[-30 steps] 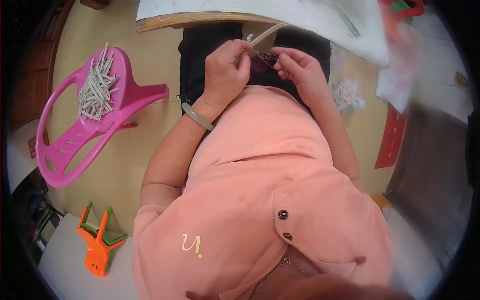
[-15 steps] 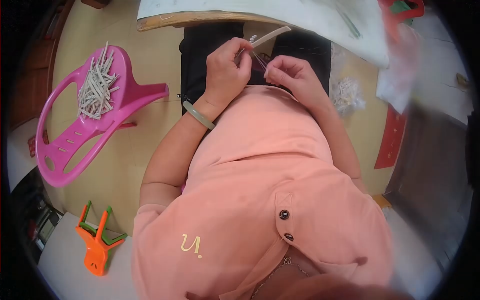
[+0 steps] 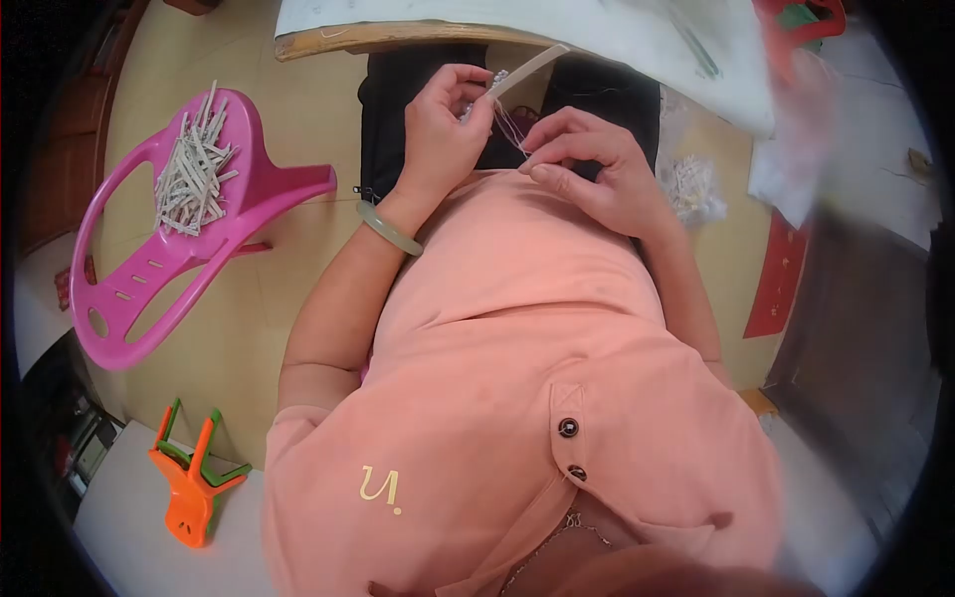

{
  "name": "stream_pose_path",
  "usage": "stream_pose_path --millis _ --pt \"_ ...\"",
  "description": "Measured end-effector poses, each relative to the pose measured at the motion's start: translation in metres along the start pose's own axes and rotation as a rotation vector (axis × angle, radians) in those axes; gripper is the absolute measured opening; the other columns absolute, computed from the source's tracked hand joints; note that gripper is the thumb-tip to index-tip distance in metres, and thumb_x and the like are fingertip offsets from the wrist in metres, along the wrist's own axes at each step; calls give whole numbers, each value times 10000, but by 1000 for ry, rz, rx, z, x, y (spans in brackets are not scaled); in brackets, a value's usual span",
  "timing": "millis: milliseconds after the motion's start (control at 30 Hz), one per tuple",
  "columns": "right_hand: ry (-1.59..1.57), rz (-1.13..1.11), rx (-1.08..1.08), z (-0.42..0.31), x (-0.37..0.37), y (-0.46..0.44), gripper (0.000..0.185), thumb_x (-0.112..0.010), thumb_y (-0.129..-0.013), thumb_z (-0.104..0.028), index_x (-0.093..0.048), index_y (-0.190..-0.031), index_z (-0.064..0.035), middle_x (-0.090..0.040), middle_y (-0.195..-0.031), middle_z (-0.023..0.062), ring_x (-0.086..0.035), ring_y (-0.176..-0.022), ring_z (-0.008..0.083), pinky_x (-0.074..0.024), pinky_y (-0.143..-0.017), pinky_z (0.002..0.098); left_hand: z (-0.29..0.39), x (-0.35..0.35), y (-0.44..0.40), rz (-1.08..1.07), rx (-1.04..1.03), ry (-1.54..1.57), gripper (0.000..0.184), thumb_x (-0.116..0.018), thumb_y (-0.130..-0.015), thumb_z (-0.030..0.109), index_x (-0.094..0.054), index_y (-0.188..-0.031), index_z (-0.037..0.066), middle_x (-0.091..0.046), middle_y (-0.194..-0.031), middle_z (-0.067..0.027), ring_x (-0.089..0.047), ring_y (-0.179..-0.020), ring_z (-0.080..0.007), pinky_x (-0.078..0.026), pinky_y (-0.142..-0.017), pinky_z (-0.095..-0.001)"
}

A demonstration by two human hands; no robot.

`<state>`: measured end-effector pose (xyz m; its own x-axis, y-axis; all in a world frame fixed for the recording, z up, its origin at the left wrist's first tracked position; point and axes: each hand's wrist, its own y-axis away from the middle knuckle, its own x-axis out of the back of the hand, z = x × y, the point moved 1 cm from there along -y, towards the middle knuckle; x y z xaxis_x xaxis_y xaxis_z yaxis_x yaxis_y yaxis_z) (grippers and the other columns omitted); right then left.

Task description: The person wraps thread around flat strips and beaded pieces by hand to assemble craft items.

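My left hand [image 3: 438, 134], with a pale bangle [image 3: 391, 230] at its wrist, grips a narrow off-white strip [image 3: 533, 70] between thumb and fingers. Small white bead-like bits [image 3: 500, 77] sit along the strip by the fingertips. Thin pale threads [image 3: 511, 127] run from the strip down to my right hand [image 3: 595, 159]. There the thumb and index finger pinch the thread ends, while the other fingers are bent. Both hands are above my lap, close to the peach shirt [image 3: 517, 259].
A white-topped table [image 3: 497, 18] with a wooden edge stands just ahead. To the left, a pink plastic chair [image 3: 254, 169] bears a heap of similar strips [image 3: 194, 174]. A small orange-and-green chair [image 3: 189, 497] lies lower left. A clear bag of white pieces [image 3: 693, 187] is at right.
My left hand has tilted the strip more steeply and loosened its outer fingers. My right hand has turned, with its fingers more extended, and moved slightly down along the threads.
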<state>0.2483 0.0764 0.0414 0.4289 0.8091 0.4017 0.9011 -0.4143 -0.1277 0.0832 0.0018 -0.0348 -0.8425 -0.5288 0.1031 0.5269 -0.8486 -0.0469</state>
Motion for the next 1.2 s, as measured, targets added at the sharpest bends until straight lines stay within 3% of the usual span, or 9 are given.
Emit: stream_pose_path --millis 233,367,467,567,600,767,900,1000,1200 --pt "-115 524 -204 30 26 -3 204 -595 -877 -106 -614 -1065 -29 -634 -972 50 -593 -843 101 -463 -699 219 17 8 -1 -77 16 274 199 -570 -859 6 -541 -1055 -11 -661 -842 -81 -525 -578 -44 -420 -507 -163" --pt "200 522 -53 42 25 -5 268 -584 -889 -115 -575 -1138 -19 -629 -996 54 -598 -864 115 -458 -703 211 23 18 -2 -328 154 508 213 -564 -863 25 -543 -1074 3 -655 -839 -95 -482 -555 -33 -358 -465 -145" --pt "-359 118 -195 45 1 -9 264 -564 -911 -168 -583 -1127 -18 -627 -885 52 -585 -750 86 -412 -582 185 24 19 -3 -425 195 593 216 -556 -864 38 -544 -1077 8 -649 -828 -103 -463 -545 -32 -327 -446 -145" --pt "-306 -267 -476 22 21 -10 248 -508 -942 -214 -611 -1064 -24 -585 -688 7 -516 -588 38 -367 -508 176 24 23 -3 -471 213 643 226 -561 -855 51 -543 -1076 3 -642 -809 -107 -445 -527 -37 -315 -438 -150" --pt "-290 -191 -464 20 22 -10 274 -471 -961 -256 -624 -951 -30 -517 -566 -35 -435 -495 7 -316 -462 168 24 23 -2 -500 225 680 234 -567 -849 57 -542 -1075 -2 -639 -800 -107 -438 -517 -41 -316 -438 -152" --pt "-913 6 -412 30 25 -7 246 -516 -939 -259 -561 -841 -39 -535 -642 -1 -450 -531 40 -341 -494 172 25 18 0 -566 272 707 239 -584 -834 62 -540 -1058 -7 -636 -785 -106 -423 -497 -42 -314 -439 -157" --pt "-1178 683 -417 18 8 -16 172 -503 -928 -174 -538 -822 -42 -513 -674 41 -434 -592 91 -380 -553 215 22 16 2 -580 310 735 238 -592 -825 54 -540 -1052 2 -637 -778 -108 -408 -478 -39 -294 -429 -155" --pt "-1677 451 -90 59 56 0 163 -468 -923 -111 -503 -775 -51 -398 -596 13 -343 -529 98 -349 -530 218 14 22 -1 -602 327 853 259 -590 -825 45 -529 -1074 4 -640 -778 -111 -385 -456 -32 -274 -415 -148" --pt "-1333 617 -8 103 154 47 270 -396 -975 -178 -484 -766 -32 -321 -572 -18 -254 -482 74 -229 -444 217 15 20 -3 -641 354 626 303 -585 -829 31 -512 -1121 -1 -642 -772 -95 -335 -453 0 -251 -408 -142"
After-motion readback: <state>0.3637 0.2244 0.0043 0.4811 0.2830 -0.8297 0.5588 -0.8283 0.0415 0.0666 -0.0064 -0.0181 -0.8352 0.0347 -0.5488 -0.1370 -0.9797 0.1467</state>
